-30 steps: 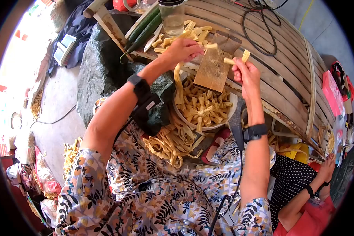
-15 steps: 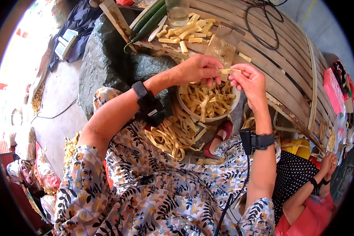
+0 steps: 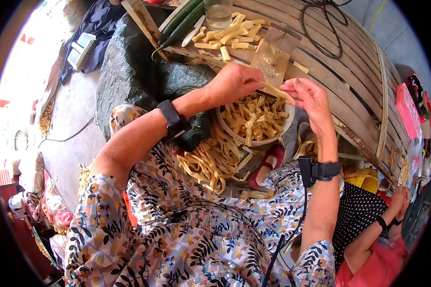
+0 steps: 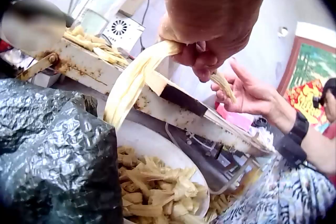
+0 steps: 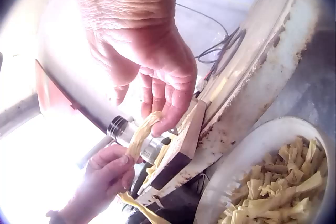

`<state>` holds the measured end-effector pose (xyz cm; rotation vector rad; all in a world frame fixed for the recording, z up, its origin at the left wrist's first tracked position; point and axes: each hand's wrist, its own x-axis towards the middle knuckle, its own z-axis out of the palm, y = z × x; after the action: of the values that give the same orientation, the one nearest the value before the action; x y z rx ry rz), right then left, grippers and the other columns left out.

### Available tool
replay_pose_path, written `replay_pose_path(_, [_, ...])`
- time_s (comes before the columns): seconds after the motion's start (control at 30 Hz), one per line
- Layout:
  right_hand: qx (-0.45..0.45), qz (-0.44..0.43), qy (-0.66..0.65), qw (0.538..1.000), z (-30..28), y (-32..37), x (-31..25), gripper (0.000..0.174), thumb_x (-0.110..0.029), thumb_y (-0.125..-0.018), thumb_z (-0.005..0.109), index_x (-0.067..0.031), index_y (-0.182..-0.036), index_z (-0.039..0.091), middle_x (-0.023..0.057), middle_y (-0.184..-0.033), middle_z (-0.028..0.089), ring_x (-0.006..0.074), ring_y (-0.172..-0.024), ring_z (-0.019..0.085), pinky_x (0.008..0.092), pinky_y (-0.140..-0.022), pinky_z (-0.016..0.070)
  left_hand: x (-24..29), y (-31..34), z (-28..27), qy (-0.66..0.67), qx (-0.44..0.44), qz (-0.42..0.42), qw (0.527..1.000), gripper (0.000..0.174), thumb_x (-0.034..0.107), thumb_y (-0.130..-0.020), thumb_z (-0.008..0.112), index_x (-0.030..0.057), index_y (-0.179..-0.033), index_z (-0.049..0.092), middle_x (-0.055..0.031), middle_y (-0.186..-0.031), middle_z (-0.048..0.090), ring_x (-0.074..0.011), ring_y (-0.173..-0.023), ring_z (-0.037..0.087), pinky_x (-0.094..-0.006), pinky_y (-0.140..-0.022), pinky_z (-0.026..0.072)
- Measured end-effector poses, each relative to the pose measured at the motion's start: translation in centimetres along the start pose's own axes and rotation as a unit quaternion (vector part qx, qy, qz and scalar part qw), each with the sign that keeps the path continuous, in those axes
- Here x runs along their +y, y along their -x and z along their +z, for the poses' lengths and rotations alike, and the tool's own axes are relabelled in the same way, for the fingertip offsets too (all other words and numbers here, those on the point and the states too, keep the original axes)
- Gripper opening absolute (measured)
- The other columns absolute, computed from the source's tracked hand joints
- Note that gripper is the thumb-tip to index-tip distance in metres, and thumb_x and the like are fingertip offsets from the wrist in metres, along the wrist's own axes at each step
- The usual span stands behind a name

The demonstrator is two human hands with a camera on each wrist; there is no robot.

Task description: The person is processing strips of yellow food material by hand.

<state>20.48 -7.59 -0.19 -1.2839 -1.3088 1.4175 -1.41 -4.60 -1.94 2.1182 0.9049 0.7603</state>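
Observation:
My left hand (image 3: 238, 82) grips a pale yellow, flat, pliable strip (image 3: 276, 92) between thumb and fingers. In the left wrist view, a long part of the strip (image 4: 131, 85) hangs from that hand, and a short end points toward my right hand (image 4: 249, 94). The right hand has its thumb apart from loosely bent fingers (image 5: 173, 106), which touch the strip's free end in the right wrist view. Below both hands, a white bowl (image 4: 157, 140) holds many knotted yellow pieces (image 3: 254, 117). Loose long strips (image 3: 210, 162) lie in a heap beside the bowl.
A wooden board (image 3: 271, 61) lies on the slatted bench (image 3: 359, 105), beside short cut pieces (image 3: 232, 36), a glass jar (image 3: 219, 14) and cucumbers (image 3: 182, 26). Dark plastic sheeting (image 3: 182, 79) bunches at the left. Another person's hands (image 3: 398, 203) are at the right.
Both hands moved from the board toward the bowl, coming together at one strip. A short piece from the right hand now lies on the bench. Most recently, the right fingers have spread from their pinch.

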Motion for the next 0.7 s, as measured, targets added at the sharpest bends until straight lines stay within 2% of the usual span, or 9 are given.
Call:
replay_pose_path(0.07, [-0.007, 0.053, 0.057, 0.997, 0.3, -0.1, 0.8, 0.038, -0.038, -0.087, 0.049, -0.0012, -0.094, 0.058, 0.0083, -0.082, 0.063, 0.011, -0.071, 0.06, 0.0184, -0.056, 0.0441, 0.5, 0.3, 0.8, -0.065, 0.029, 0.089, 0.994, 0.009, 0.01, -0.077, 0.058, 0.0015, -0.082, 0.058, -0.0139, -0.069, 0.056, -0.028, -0.062, 0.056, -0.0317, -0.058, 0.0453])
replay_pose_path(0.17, [-0.009, 0.101, 0.075, 0.992, 0.9, -0.4, 2.5, 0.022, -0.022, -0.085, 0.054, -0.0009, -0.083, 0.062, 0.0021, -0.062, 0.057, 0.0066, -0.05, 0.05, 0.0173, -0.045, 0.036, 1.0, 0.4, 0.5, -0.11, 0.01, 0.107, 0.988, 0.011, 0.011, -0.075, 0.061, 0.002, -0.081, 0.059, -0.0141, -0.07, 0.057, -0.031, -0.065, 0.055, -0.0323, -0.059, 0.0454])
replay_pose_path(0.27, [0.01, 0.062, 0.112, 0.992, 1.8, 0.0, 3.1, 0.014, -0.014, -0.083, 0.056, -0.0014, -0.081, 0.062, -0.0027, -0.059, 0.053, 0.003, -0.046, 0.039, 0.0186, -0.042, 0.0296, 0.8, 0.1, -1.1, -0.122, -0.043, 0.115, 0.985, 0.013, 0.012, -0.075, 0.063, 0.0011, -0.079, 0.059, -0.0115, -0.067, 0.057, -0.0226, -0.061, 0.057, -0.0299, -0.057, 0.0447])
replay_pose_path(0.37, [-0.09, 0.082, 0.127, 0.984, 2.5, 0.8, 3.4, 0.012, -0.011, -0.082, 0.058, -0.0014, -0.086, 0.063, -0.004, -0.059, 0.052, 0.0018, -0.045, 0.037, 0.0173, -0.041, 0.027, 0.7, -0.2, -3.1, -0.024, -0.086, -0.016, 0.996, 0.014, 0.013, -0.076, 0.064, 0.0003, -0.079, 0.06, -0.0058, -0.064, 0.057, -0.0107, -0.06, 0.055, -0.0257, -0.055, 0.0431])
replay_pose_path(0.4, [-0.202, 0.123, 0.042, 0.971, 2.8, 1.0, 3.2, 0.016, -0.012, -0.083, 0.056, -0.0007, -0.093, 0.063, -0.0055, -0.052, 0.045, 0.0028, -0.043, 0.037, 0.018, -0.04, 0.0291, -0.1, -0.3, -3.3, 0.037, -0.07, -0.041, 0.996, 0.014, 0.015, -0.078, 0.064, 0.0013, -0.076, 0.062, 0.0011, -0.061, 0.055, -0.0039, -0.059, 0.048, -0.0222, -0.051, 0.0397])
replay_pose_path(0.5, [-0.286, 0.069, -0.188, 0.937, 4.1, 2.3, -0.1, 0.029, -0.022, -0.084, 0.057, -0.0005, -0.103, 0.059, -0.0065, -0.052, 0.042, 0.0016, -0.043, 0.036, 0.0168, -0.042, 0.0289, -1.4, -0.3, -1.9, 0.2, -0.076, -0.114, 0.97, 0.014, 0.016, -0.082, 0.06, 0.0044, -0.075, 0.063, 0.0048, -0.06, 0.052, -0.0042, -0.055, 0.044, -0.0208, -0.048, 0.0364])
replay_pose_path(0.53, [-0.295, 0.016, -0.233, 0.927, 4.1, 1.9, 0.0, 0.04, -0.032, -0.084, 0.057, -0.0005, -0.11, 0.056, -0.0073, -0.054, 0.04, 0.0006, -0.043, 0.035, 0.0157, -0.044, 0.029, -1.6, -0.1, -1.1, 0.225, -0.107, -0.166, 0.954, 0.019, 0.021, -0.086, 0.055, 0.0057, -0.076, 0.062, 0.0049, -0.057, 0.048, -0.0034, -0.052, 0.041, -0.0198, -0.046, 0.0337])
replay_pose_path(0.63, [-0.149, -0.023, -0.173, 0.973, 3.4, 0.7, 0.2, 0.042, -0.036, -0.085, 0.055, -0.0008, -0.107, 0.057, -0.0055, -0.058, 0.047, 0.0005, -0.044, 0.035, 0.0154, -0.045, 0.029, -2.5, 1.0, 2.6, 0.49, -0.171, -0.162, 0.839, 0.027, 0.029, -0.087, 0.053, 0.002, -0.091, 0.057, 0.0035, -0.065, 0.049, -0.0019, -0.051, 0.039, -0.0152, -0.045, 0.0316])
replay_pose_path(0.7, [-0.095, -0.06, -0.065, 0.992, 3.1, 0.2, 0.8, 0.039, -0.032, -0.083, 0.059, 0.0007, -0.104, 0.059, -0.0026, -0.064, 0.054, 0.0017, -0.046, 0.039, 0.0158, -0.045, 0.0309, -2.1, 1.3, 4.2, 0.627, -0.201, -0.184, 0.73, 0.029, 0.029, -0.089, 0.049, 0.0014, -0.091, 0.057, 0.0043, -0.066, 0.048, -0.0011, -0.049, 0.035, -0.0142, -0.045, 0.0292])
